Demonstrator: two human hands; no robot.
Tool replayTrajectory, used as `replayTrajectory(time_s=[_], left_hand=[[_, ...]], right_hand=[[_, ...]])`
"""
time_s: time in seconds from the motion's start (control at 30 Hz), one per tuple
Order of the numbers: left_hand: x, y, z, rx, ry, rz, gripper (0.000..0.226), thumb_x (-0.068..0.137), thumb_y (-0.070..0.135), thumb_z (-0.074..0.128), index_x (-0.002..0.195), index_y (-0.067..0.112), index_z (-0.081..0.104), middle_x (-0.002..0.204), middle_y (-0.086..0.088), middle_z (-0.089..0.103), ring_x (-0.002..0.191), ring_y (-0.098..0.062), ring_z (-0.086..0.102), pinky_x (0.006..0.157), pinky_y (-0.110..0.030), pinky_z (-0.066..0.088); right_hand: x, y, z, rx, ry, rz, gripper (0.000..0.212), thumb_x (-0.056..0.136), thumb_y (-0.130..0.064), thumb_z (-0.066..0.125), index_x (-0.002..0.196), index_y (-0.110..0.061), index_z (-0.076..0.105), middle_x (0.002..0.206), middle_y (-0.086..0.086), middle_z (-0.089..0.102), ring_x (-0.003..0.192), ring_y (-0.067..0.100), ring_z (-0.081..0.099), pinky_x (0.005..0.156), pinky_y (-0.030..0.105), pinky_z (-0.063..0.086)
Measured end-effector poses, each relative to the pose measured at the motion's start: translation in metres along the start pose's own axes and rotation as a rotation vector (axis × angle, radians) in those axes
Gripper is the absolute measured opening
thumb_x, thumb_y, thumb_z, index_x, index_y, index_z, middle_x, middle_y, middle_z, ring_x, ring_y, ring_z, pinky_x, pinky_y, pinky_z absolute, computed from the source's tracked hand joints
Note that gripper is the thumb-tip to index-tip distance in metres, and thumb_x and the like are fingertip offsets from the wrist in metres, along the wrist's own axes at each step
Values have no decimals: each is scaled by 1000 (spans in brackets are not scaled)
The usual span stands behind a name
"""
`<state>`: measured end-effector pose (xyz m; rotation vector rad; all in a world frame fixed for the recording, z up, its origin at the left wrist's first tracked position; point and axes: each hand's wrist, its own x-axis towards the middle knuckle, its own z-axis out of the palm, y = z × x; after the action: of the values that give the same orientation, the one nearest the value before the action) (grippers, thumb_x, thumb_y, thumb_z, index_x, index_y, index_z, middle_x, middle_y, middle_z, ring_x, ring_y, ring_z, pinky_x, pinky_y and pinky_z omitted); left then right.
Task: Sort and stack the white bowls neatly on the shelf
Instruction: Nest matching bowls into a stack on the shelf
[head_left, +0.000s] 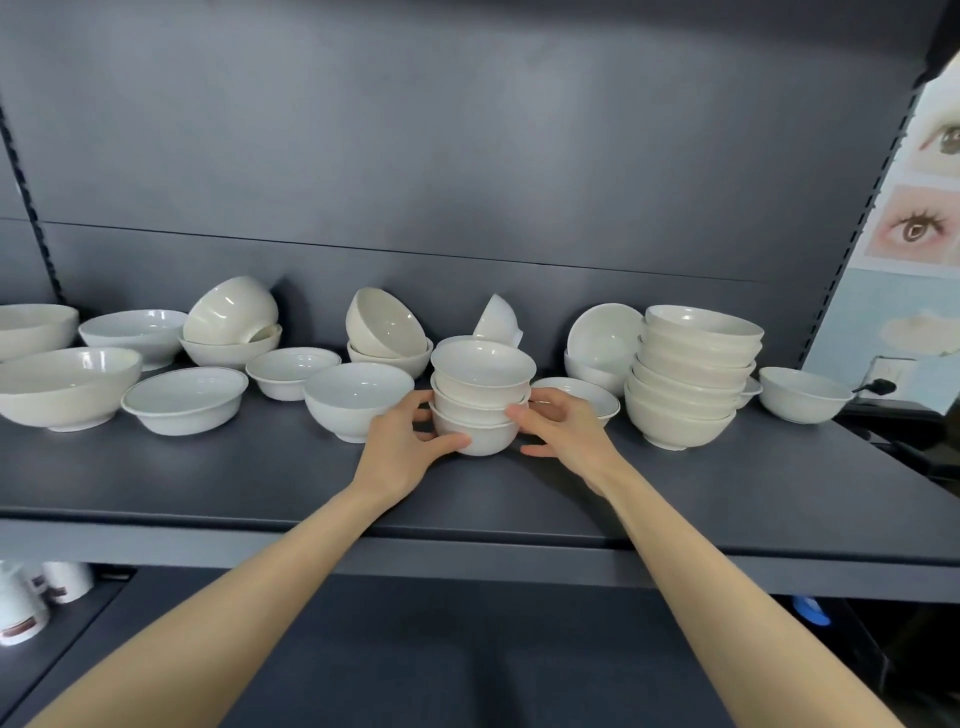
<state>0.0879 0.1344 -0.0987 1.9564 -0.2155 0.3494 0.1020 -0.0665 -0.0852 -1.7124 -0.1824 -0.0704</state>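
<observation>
A small stack of three white bowls (482, 395) stands near the middle of the dark shelf (260, 483). My left hand (405, 441) grips its lowest bowl from the left, thumb curled along the base. From the right, my right hand (563, 431) holds the same stack, fingers curled against its side. A taller stack of several cream bowls (696, 374) stands to the right. Loose white bowls lie scattered across the shelf, among them a deep one (358, 392) just left of my left hand and a shallow one (576, 391) behind my right hand.
Large bowls (67, 387) crowd the shelf's left end. Tilted bowls (387, 325) lean at the back wall. A single bowl (802, 392) sits at the far right beside a black cable plug (878, 386). White mugs (31, 597) stand on the lower shelf, bottom left.
</observation>
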Motion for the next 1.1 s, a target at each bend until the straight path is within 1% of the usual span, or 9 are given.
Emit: replayTrajectory(time_s=[0.17,0.33,0.47,0.6,0.7,0.77,0.9,1.03,1.1], left_hand=[[0,2,-2,71,-22,6,62,75,22,81,128,11,51,109,-7,65,89,-20,65,79,-26,47],[5,3,-4,-1,-131,-51,69,76,17,80,133,10,43,115,-3,58,98,-18,60,83,-25,45],[11,1,-5,-64,-168,-29,64,73,10,81,129,9,48,116,-4,62,109,-23,61,87,-26,48],[9,1,-10,-102,-173,-21,63,70,6,82,125,8,50,111,-7,66,103,-24,64,87,-29,51],[-1,9,-13,-131,-167,12,65,69,7,83,125,10,51,107,-4,67,94,-16,65,80,-21,50],[-13,18,-12,-146,-160,32,64,67,8,85,123,12,53,104,-2,67,90,-10,65,76,-16,49],[-31,38,1,-191,-187,82,69,62,14,88,123,12,57,105,-1,71,93,-13,68,88,-31,54],[-45,67,30,-229,-239,128,65,61,17,88,120,18,60,101,3,72,89,-6,68,79,-16,51],[-51,80,48,-255,-283,144,59,62,17,88,113,25,59,100,5,71,89,-6,68,78,-16,51]], right_hand=[[-3,-9,-2,-103,-16,23,44,86,-29,70,125,-12,57,119,7,65,105,21,65,82,32,56],[-9,-15,4,-52,-58,68,46,87,-27,70,128,-16,52,118,5,64,108,23,64,87,35,56],[-11,-16,10,11,-27,39,37,87,-19,70,121,-18,57,120,8,66,111,23,64,94,38,54],[-22,-20,13,36,9,22,34,86,-14,71,118,-16,61,121,8,66,113,21,63,92,36,55],[-37,-26,10,42,38,-2,41,85,-14,72,124,-11,61,119,7,68,111,19,64,90,34,56],[-52,-30,4,49,65,-8,36,84,-14,73,119,-13,64,116,7,69,109,19,66,89,34,56],[-86,-40,-19,15,129,-38,34,83,-15,74,116,-12,66,112,7,71,105,19,68,89,36,57],[-123,-52,-52,-15,222,-53,31,85,-13,72,115,-10,67,106,8,73,99,17,70,84,31,58],[-140,-56,-71,-29,273,-52,30,84,-12,73,113,-10,68,104,8,74,97,17,71,84,32,58]])
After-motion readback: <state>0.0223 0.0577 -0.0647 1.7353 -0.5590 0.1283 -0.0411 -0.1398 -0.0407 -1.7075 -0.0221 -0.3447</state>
